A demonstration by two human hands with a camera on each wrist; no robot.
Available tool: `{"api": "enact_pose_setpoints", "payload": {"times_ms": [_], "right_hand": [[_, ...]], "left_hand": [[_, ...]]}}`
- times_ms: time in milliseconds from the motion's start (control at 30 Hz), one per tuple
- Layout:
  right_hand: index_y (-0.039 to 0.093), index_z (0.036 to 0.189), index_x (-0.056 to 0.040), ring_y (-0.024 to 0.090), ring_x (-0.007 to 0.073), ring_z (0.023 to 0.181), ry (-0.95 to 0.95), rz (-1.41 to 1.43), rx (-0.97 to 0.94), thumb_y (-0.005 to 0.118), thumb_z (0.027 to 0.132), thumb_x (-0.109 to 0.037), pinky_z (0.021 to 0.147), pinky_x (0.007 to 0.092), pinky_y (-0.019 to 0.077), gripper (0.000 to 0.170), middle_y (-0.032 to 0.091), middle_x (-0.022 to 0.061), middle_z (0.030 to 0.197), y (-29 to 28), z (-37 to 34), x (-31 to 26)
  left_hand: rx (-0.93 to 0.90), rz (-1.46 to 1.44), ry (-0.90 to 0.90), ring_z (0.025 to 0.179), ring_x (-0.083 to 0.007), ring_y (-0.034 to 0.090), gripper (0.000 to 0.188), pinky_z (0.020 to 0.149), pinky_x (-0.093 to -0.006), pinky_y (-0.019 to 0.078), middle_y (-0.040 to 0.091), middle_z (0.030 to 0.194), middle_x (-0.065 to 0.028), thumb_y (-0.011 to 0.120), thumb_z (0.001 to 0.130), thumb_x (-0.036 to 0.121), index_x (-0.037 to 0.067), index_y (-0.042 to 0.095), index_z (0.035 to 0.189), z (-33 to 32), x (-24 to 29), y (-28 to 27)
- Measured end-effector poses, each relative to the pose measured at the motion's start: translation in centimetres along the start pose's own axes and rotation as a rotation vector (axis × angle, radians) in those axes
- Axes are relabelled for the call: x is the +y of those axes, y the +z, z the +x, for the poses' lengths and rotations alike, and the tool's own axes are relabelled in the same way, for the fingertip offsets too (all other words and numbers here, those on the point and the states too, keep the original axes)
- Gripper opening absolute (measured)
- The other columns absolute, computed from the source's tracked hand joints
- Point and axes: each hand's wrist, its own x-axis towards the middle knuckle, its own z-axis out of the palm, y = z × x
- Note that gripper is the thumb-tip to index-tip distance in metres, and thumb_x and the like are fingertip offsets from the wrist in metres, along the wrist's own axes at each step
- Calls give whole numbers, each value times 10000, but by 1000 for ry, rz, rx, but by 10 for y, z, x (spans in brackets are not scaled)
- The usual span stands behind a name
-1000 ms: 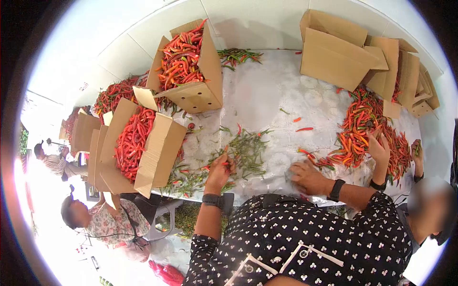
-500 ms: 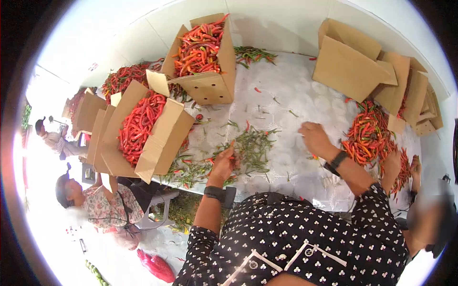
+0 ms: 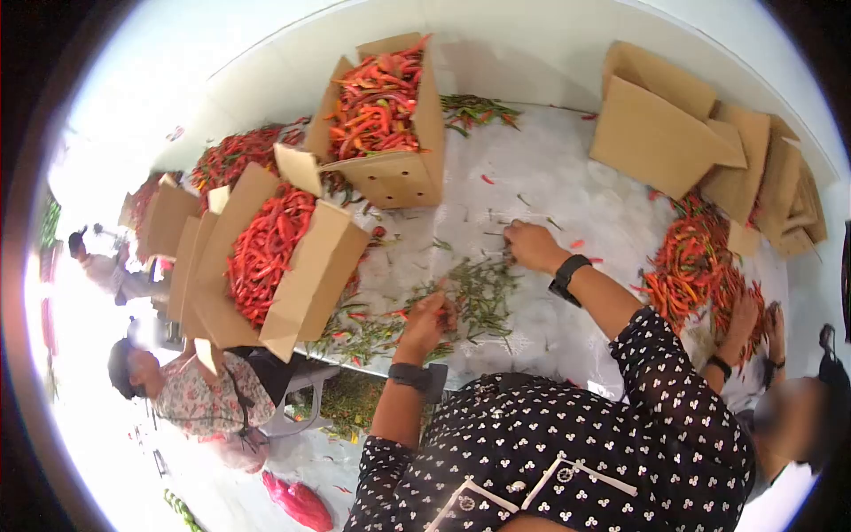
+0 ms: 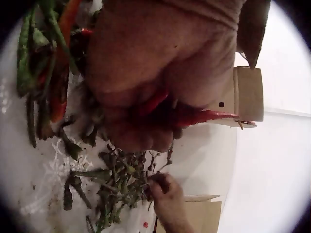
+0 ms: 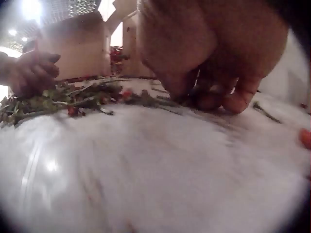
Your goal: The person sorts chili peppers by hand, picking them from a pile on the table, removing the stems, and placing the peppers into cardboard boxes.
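Note:
Over the near left part of the table, my left hand grips red chillies, whose tips stick out past the curled fingers. A loose heap of green chilli stems lies beside it. My right hand is at the far edge of this heap, palm down. Its bent fingers and thumb come together low over the table, pinching thin stems at the tips. In the left wrist view the right hand appears beyond the heap.
Open cardboard boxes full of red chillies stand at the left, one farther back. At the right, another person's hand reaches into a chilli pile before more cardboard boxes. A person in a floral top sits at the left.
My right hand has left the edge of the chilli pile at the right, moving left and away from my body to the stem heap. The left hand stays by the heap, holding chillies.

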Motion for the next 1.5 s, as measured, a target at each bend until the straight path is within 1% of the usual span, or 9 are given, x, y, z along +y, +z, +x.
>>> {"api": "enact_pose_setpoints", "payload": {"times_ms": [367,500,600,733,833,1000,1167,1267,1500], "right_hand": [[516,839,4,543,336,765,714,-269,-73,514,676,-91,689,411,445,189,543,172,841,-54,-178,98],[530,888,-27,544,338,784,587,-124,21,520,686,-95,695,411,442,213,540,162,873,-77,-150,29],[544,849,-37,544,333,796,218,122,-53,526,688,-115,678,422,438,180,537,171,875,-61,-137,-1],[559,796,-36,549,340,765,259,-14,-215,531,693,-155,660,424,441,160,557,167,803,-47,-130,1],[564,737,-31,564,329,693,282,201,-35,532,689,-184,617,424,438,163,575,160,697,-42,-108,-10],[563,773,-15,559,348,697,52,546,-190,542,686,-197,617,421,430,203,571,189,715,-12,-59,-65],[592,805,-13,553,371,719,23,481,-263,545,695,-199,637,429,432,221,582,196,744,21,-35,-88],[607,836,-14,566,350,705,140,585,-302,556,703,-202,631,409,442,236,588,203,764,26,-32,-92],[604,874,-12,600,238,671,410,942,-388,548,791,-307,609,346,469,312,619,126,734,40,-34,-86]], "left_hand": [[-7,20,26,562,-156,504,243,518,-282,413,516,648,-45,507,865,269,49,522,763,-6,9,11],[84,-56,-64,568,-153,493,203,511,-270,407,507,661,-47,482,882,236,51,503,800,4,7,7],[132,-119,-65,560,-152,476,218,486,-261,380,495,664,-46,462,890,246,54,493,792,7,10,11],[131,-310,-32,575,-146,444,250,479,-257,350,491,689,-43,439,897,282,53,493,814,7,16,-8],[109,-367,17,591,-145,438,253,495,-260,352,499,713,-47,440,895,297,62,498,819,2,25,-3],[178,-345,68,567,-138,432,240,487,-251,351,495,690,-32,453,890,284,62,511,822,1,35,14],[254,1504,337,608,-275,562,281,561,-366,439,579,670,-131,589,722,308,28,570,732,-22,29,16],[229,1744,291,682,-346,573,286,613,-418,445,571,692,-192,596,668,307,23,573,694,-34,9,25],[339,1508,351,682,-377,561,254,621,-442,438,569,688,-195,571,696,254,6,557,751,-22,7,28]]}}
